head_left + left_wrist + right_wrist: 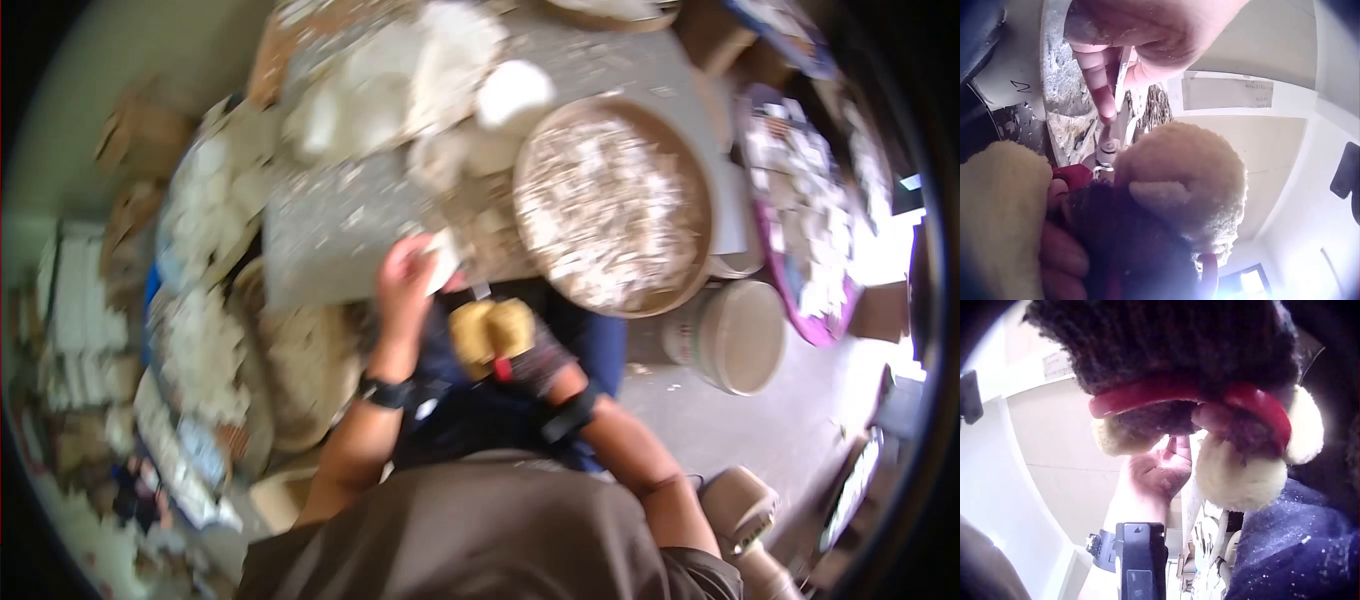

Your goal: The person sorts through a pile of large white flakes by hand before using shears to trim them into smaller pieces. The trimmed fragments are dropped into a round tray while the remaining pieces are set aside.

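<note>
My bare left hand (405,275) pinches a thin white piece (441,260) near the front edge of the grey table. In the left wrist view the white piece (1124,75) is seen edge-on between thumb and fingers. My right hand (540,365), in a dark knitted glove, grips scissors (1108,149) just to the right of and below it. Red handles (1147,394) with pale yellow fluffy padding (1241,475) go round the gloved fingers. The scissors' pivot lies close to the left fingertips, and the blades overlap the white piece in the left wrist view.
A round tray (703,235) full of white shreds sits at the table's (320,250) right front. Large pale sheets (370,90) lie behind. A bucket (745,335) and a purple basin (835,325) stand at right; heaped white pieces (205,350) fill trays at left.
</note>
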`<act>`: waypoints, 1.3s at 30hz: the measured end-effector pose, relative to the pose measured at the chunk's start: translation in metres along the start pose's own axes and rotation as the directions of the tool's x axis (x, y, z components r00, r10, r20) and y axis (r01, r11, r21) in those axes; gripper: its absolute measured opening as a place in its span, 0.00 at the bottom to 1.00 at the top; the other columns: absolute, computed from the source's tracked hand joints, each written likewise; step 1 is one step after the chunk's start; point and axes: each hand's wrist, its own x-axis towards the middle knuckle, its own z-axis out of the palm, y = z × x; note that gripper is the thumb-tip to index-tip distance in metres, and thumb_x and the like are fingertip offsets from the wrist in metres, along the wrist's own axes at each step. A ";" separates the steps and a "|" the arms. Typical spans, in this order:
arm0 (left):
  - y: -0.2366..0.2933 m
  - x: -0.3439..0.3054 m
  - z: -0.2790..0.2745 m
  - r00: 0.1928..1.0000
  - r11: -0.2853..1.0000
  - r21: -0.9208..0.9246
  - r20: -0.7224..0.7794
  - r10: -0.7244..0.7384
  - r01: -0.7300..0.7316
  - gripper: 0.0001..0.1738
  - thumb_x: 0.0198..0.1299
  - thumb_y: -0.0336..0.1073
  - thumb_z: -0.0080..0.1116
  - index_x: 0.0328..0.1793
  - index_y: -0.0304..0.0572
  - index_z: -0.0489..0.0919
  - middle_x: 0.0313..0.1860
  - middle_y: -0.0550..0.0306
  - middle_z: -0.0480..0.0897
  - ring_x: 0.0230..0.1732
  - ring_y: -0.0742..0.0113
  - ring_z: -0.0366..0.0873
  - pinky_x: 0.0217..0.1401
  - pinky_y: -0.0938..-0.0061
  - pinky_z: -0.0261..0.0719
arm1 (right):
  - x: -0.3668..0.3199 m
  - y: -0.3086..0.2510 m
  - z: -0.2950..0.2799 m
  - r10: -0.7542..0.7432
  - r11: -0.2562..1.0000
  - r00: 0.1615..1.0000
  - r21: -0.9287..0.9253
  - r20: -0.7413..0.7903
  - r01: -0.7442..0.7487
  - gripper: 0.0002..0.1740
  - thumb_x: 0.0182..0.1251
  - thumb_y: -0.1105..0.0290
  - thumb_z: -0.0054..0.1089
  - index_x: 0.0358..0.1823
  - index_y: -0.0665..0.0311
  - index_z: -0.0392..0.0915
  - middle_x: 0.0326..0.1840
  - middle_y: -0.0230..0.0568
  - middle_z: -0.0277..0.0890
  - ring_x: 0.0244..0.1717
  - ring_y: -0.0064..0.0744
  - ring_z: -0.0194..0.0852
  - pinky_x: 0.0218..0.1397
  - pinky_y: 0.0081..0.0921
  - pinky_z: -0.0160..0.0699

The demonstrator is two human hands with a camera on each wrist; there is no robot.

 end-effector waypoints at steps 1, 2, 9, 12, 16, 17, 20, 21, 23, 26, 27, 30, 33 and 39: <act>0.003 0.000 0.001 1.000 1.000 -0.006 -0.006 -0.019 0.019 0.14 0.60 0.26 0.55 0.52 0.29 0.73 0.39 0.48 0.80 0.31 0.64 0.80 0.31 0.73 0.83 | -0.003 -0.002 -0.001 0.140 0.954 0.989 0.263 0.040 -0.145 0.18 0.44 0.64 0.64 0.40 0.61 0.79 0.41 0.47 0.79 0.43 0.49 0.76 0.45 0.38 0.76; 0.004 0.001 0.003 0.999 0.999 -0.001 -0.021 -0.034 0.034 0.16 0.60 0.28 0.54 0.53 0.29 0.74 0.40 0.50 0.80 0.32 0.64 0.80 0.30 0.73 0.83 | 0.002 -0.027 -0.007 0.044 0.994 0.998 0.105 -0.045 -0.039 0.15 0.45 0.65 0.64 0.36 0.62 0.79 0.38 0.49 0.79 0.39 0.49 0.77 0.42 0.37 0.77; -0.019 0.042 -0.027 0.991 0.971 0.239 0.118 -0.058 0.029 0.15 0.59 0.29 0.52 0.51 0.32 0.73 0.36 0.50 0.79 0.20 0.66 0.76 0.19 0.78 0.75 | 0.007 -0.007 -0.003 -0.024 1.000 0.978 -0.011 -0.209 0.022 0.15 0.66 0.58 0.50 0.39 0.63 0.74 0.34 0.51 0.74 0.37 0.52 0.73 0.40 0.38 0.72; -0.025 0.052 -0.026 0.991 0.957 0.290 0.133 -0.013 -0.027 0.14 0.59 0.32 0.53 0.51 0.38 0.69 0.32 0.55 0.78 0.17 0.71 0.73 0.16 0.81 0.70 | 0.000 -0.027 -0.009 0.121 0.990 0.971 -0.041 -0.204 -0.132 0.21 0.68 0.51 0.46 0.38 0.64 0.75 0.33 0.51 0.76 0.36 0.52 0.73 0.39 0.36 0.72; -0.016 0.054 -0.022 0.964 0.950 0.312 0.244 -0.104 0.023 0.10 0.58 0.31 0.52 0.45 0.42 0.66 0.28 0.56 0.75 0.16 0.72 0.71 0.14 0.81 0.67 | -0.011 -0.038 -0.018 0.266 0.963 0.949 0.016 -0.171 -0.268 0.21 0.67 0.51 0.47 0.37 0.64 0.77 0.33 0.50 0.78 0.35 0.48 0.75 0.40 0.36 0.73; -0.014 0.055 -0.020 0.959 0.945 0.326 0.260 -0.115 0.025 0.10 0.58 0.31 0.52 0.44 0.42 0.66 0.28 0.56 0.75 0.16 0.71 0.71 0.14 0.81 0.67 | -0.012 -0.030 -0.019 0.274 0.961 0.950 0.002 -0.153 -0.277 0.21 0.66 0.51 0.48 0.37 0.64 0.77 0.33 0.50 0.79 0.34 0.48 0.75 0.40 0.36 0.73; 0.007 0.045 -0.022 0.944 0.918 0.394 0.288 -0.158 0.033 0.10 0.58 0.30 0.53 0.45 0.40 0.68 0.34 0.53 0.76 0.25 0.68 0.74 0.24 0.78 0.71 | -0.014 -0.024 -0.016 0.208 0.976 0.967 -0.031 -0.147 -0.215 0.22 0.65 0.50 0.50 0.36 0.63 0.78 0.32 0.47 0.79 0.34 0.43 0.75 0.40 0.34 0.73; 0.026 0.032 -0.013 0.940 0.906 0.422 0.295 -0.169 0.031 0.12 0.58 0.30 0.54 0.47 0.37 0.69 0.39 0.51 0.77 0.33 0.65 0.75 0.34 0.75 0.74 | -0.015 -0.024 -0.015 0.171 0.983 0.973 -0.043 -0.156 -0.179 0.22 0.66 0.49 0.50 0.36 0.62 0.78 0.31 0.45 0.79 0.34 0.41 0.76 0.40 0.33 0.74; 0.033 0.026 -0.010 0.940 0.908 0.417 0.296 -0.168 0.031 0.12 0.58 0.30 0.54 0.47 0.37 0.70 0.38 0.51 0.77 0.33 0.64 0.75 0.34 0.75 0.74 | -0.019 -0.051 -0.026 0.278 0.948 0.954 -0.130 -0.109 -0.291 0.21 0.62 0.50 0.54 0.36 0.62 0.78 0.32 0.47 0.79 0.34 0.44 0.76 0.40 0.34 0.74; 0.035 0.014 -0.044 0.967 0.918 0.390 0.195 -0.165 0.079 0.08 0.56 0.29 0.51 0.40 0.40 0.66 0.29 0.53 0.75 0.15 0.67 0.71 0.14 0.79 0.68 | -0.018 -0.023 -0.012 0.069 0.917 0.993 -0.386 -0.091 -0.099 0.18 0.54 0.55 0.62 0.38 0.60 0.79 0.36 0.47 0.80 0.36 0.47 0.78 0.41 0.35 0.77; 0.048 0.006 -0.055 0.979 0.913 0.403 0.149 -0.136 0.066 0.09 0.56 0.29 0.52 0.42 0.39 0.67 0.30 0.54 0.75 0.16 0.68 0.72 0.14 0.79 0.67 | -0.024 -0.059 -0.025 0.214 0.968 0.972 -0.112 -0.099 -0.225 0.19 0.50 0.59 0.67 0.41 0.60 0.79 0.36 0.46 0.81 0.36 0.45 0.79 0.42 0.33 0.77; 0.063 -0.005 -0.149 0.986 0.882 0.463 -0.166 -0.017 0.093 0.09 0.63 0.36 0.54 0.45 0.43 0.71 0.32 0.58 0.76 0.22 0.71 0.73 0.17 0.81 0.69 | -0.026 -0.055 -0.038 0.091 0.978 0.996 -0.189 -0.020 -0.093 0.19 0.50 0.64 0.68 0.43 0.64 0.79 0.37 0.47 0.80 0.39 0.42 0.80 0.44 0.32 0.78; 0.077 -0.016 -0.283 0.940 0.555 0.815 -0.040 0.340 -0.166 0.08 0.62 0.32 0.55 0.45 0.38 0.75 0.39 0.58 0.77 0.39 0.67 0.76 0.41 0.73 0.76 | -0.037 -0.040 -0.038 0.090 0.993 0.995 0.087 -0.051 -0.085 0.16 0.56 0.66 0.63 0.42 0.68 0.76 0.36 0.47 0.80 0.38 0.41 0.80 0.43 0.30 0.78; 0.101 -0.009 -0.212 0.934 0.611 0.788 -0.160 0.321 -0.074 0.17 0.59 0.27 0.58 0.55 0.34 0.76 0.50 0.56 0.80 0.50 0.69 0.77 0.55 0.76 0.73 | -0.029 -0.031 -0.030 0.154 0.980 0.983 -0.140 0.099 -0.139 0.20 0.47 0.62 0.68 0.41 0.63 0.76 0.38 0.48 0.78 0.41 0.50 0.77 0.44 0.36 0.77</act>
